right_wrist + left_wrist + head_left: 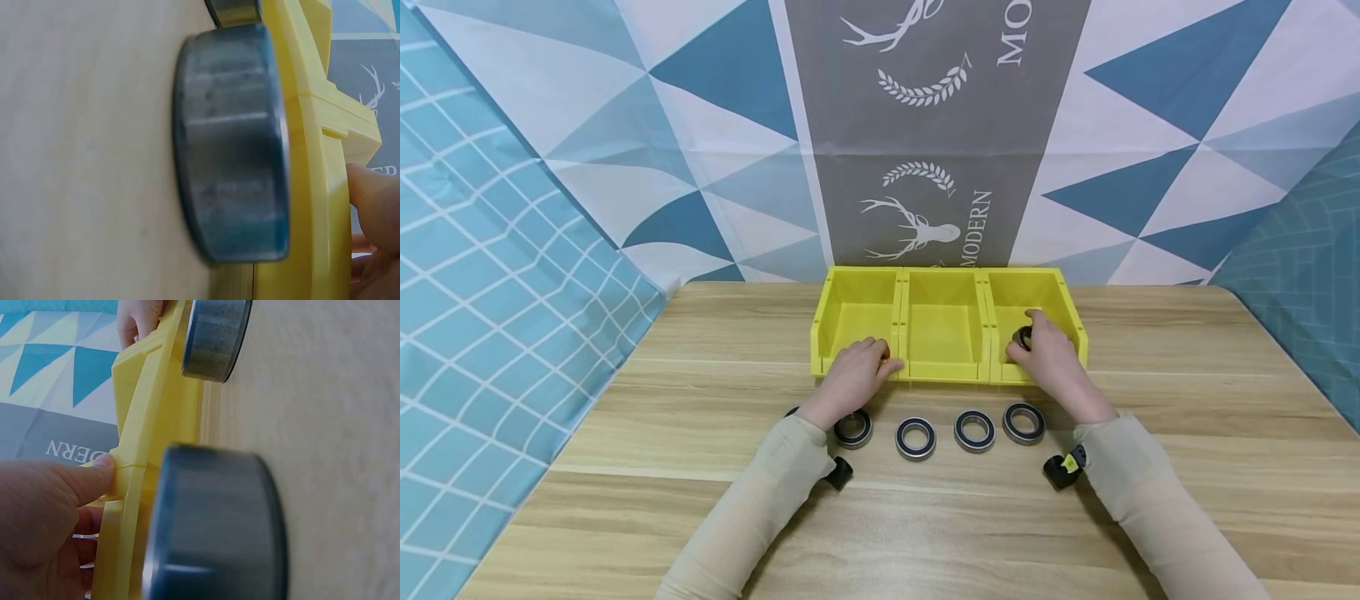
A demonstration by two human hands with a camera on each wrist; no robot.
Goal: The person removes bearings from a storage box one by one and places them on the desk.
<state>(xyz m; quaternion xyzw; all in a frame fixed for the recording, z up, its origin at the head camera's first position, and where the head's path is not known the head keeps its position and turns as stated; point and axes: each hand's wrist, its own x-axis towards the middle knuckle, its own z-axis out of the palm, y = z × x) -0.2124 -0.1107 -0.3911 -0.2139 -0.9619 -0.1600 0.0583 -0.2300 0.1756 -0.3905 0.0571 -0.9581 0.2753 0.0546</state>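
My left hand (856,371) is at the front of the left compartment of a yellow bin (943,371). Its thumb lies on the rim by the divider, with the other fingers curled behind the front wall, gripping the bin there. In the right compartment my right hand (1051,357) holds a dark ring bearing (1022,337) between thumb and fingers. The right wrist view shows that hand (378,212) behind the front wall, its bearing hidden. Close to the left wrist camera stands a blurred bearing (215,525); another bearing (231,144) fills the right wrist view.
Several bearings lie in a row on the wooden table (940,533) before the bin, among them one bearing (915,438) near the middle and one (1024,423) by the right wrist. My left forearm partly hides the leftmost. A patterned cloth (925,125) hangs behind the bin.
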